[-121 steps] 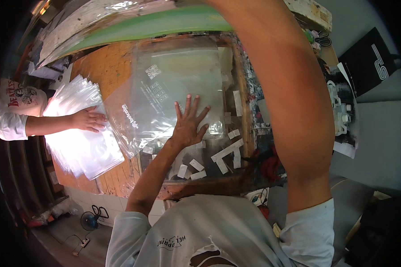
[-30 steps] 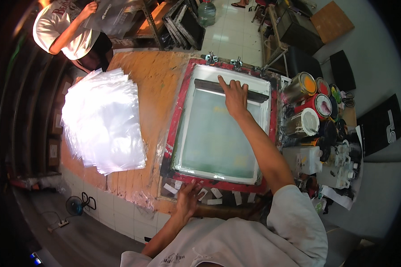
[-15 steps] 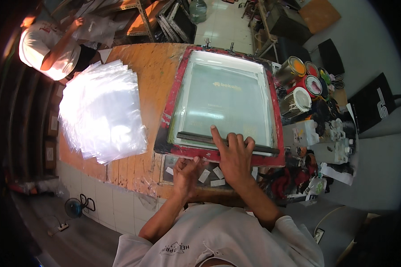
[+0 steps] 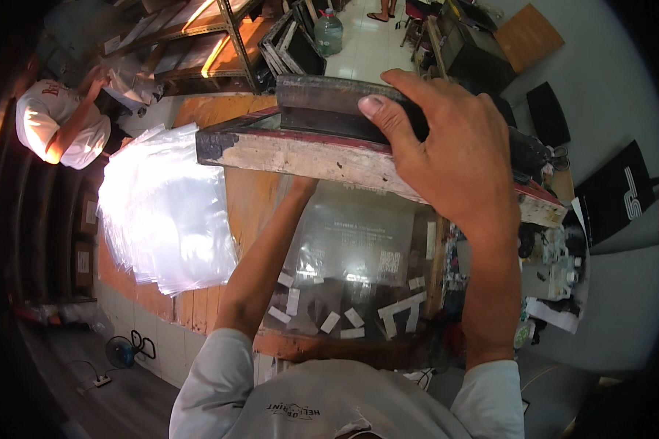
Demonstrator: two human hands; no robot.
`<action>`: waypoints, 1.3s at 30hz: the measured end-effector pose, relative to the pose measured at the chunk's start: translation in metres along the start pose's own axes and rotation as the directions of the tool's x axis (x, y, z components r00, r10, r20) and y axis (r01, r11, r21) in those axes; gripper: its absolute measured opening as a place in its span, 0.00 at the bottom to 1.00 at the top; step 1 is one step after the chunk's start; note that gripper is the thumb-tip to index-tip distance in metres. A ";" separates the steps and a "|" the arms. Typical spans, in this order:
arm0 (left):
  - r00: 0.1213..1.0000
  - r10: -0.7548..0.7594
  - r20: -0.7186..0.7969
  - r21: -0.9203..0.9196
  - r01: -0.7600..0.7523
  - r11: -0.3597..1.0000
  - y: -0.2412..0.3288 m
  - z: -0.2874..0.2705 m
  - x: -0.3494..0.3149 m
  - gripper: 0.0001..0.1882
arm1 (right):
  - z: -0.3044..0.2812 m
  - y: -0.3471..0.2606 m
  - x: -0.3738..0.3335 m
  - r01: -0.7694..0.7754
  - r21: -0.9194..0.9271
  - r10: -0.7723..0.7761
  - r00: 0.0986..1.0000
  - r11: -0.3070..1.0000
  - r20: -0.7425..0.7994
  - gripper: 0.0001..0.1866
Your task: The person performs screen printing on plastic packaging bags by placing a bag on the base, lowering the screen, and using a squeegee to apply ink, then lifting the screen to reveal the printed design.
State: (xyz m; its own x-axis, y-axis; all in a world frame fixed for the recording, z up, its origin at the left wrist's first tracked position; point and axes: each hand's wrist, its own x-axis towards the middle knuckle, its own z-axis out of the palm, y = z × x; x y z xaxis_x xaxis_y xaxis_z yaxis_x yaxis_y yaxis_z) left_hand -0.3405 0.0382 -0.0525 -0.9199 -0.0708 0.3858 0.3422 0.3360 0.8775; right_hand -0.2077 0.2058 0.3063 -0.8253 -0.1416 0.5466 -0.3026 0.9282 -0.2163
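Note:
The screen printing frame (image 4: 293, 152) is tilted up, its near wooden edge raised well above the table. My right hand (image 4: 454, 146) grips a long dark squeegee (image 4: 322, 106) at the frame's near side, thumb on the face toward me, fingers over the top. Beneath the raised frame reaches my left hand (image 4: 305, 186); the frame covers its fingers, so I cannot tell what they touch. A clear plastic bag (image 4: 322, 245) with pale print lies flat under the frame. Several small white strips (image 4: 330, 322) surround its near side.
A thick stack of clear plastic bags (image 4: 168, 212) lies on the wooden table (image 4: 249, 197) at left. Another person (image 4: 66, 124) handles plastic at the far left. Plastic bottles (image 4: 560, 263) stand at right. A large water bottle (image 4: 329, 33) is on the floor behind.
The frame's near edge has risen from the table, uncovering the printed bag. My right hand has lifted with the squeegee, and my left hand has moved forward underneath.

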 end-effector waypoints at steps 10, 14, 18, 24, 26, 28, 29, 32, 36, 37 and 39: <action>0.896 0.385 0.224 0.536 -0.443 0.719 -0.076 0.033 0.023 0.18 | -0.010 0.020 0.039 -0.113 0.100 0.102 0.989 0.989 0.111 0.27; 0.959 -0.055 0.278 -0.127 0.094 0.987 0.030 0.018 0.027 0.10 | -0.014 0.025 0.048 -0.198 0.067 0.182 0.965 0.978 0.190 0.28; 0.978 -0.207 -0.025 -0.141 0.201 0.969 0.023 -0.056 0.025 0.08 | -0.016 0.026 0.055 -0.189 0.081 0.172 0.969 0.979 0.176 0.28; 0.749 -0.407 -0.524 -0.394 0.211 0.895 -0.094 -0.238 -0.005 0.12 | -0.014 0.021 0.050 -0.163 0.047 0.154 0.976 0.985 0.155 0.30; 0.673 -0.394 -0.626 -0.413 0.143 0.899 -0.096 -0.307 -0.004 0.13 | -0.018 0.018 0.048 -0.205 0.026 0.198 0.964 0.978 0.180 0.29; 0.596 -0.392 -0.701 -0.345 0.198 0.918 -0.092 -0.375 -0.005 0.14 | -0.015 0.021 0.046 -0.175 0.055 0.164 0.972 0.983 0.168 0.28; 0.575 -0.316 -0.754 -0.208 0.248 0.946 -0.087 -0.393 -0.015 0.16 | -0.014 0.021 0.044 -0.172 0.052 0.162 0.973 0.984 0.163 0.28; 0.553 -0.081 -0.829 0.196 0.423 0.885 -0.076 -0.426 -0.047 0.24 | -0.016 0.011 0.040 -0.216 0.040 0.205 0.961 0.976 0.183 0.28; 0.830 -0.231 -0.507 0.709 0.554 0.436 -0.055 -0.374 -0.150 0.29 | -0.012 0.017 0.038 -0.189 0.033 0.181 0.970 0.981 0.162 0.29; 0.865 -0.347 -0.362 0.832 0.468 0.298 -0.041 -0.348 -0.182 0.31 | -0.008 0.023 0.039 -0.155 0.044 0.146 0.974 0.987 0.174 0.29; 0.866 -0.416 -0.279 0.814 0.443 0.376 -0.007 -0.315 -0.206 0.37 | -0.011 0.020 0.038 -0.162 0.031 0.154 0.974 0.986 0.164 0.29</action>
State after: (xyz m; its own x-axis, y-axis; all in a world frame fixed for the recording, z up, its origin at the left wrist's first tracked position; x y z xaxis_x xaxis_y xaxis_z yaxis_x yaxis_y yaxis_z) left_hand -0.0933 -0.2455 -0.0480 -0.8852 -0.4627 0.0487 -0.4345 0.8595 0.2692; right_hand -0.2400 0.2223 0.3314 -0.9291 -0.0512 0.3662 -0.1800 0.9277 -0.3270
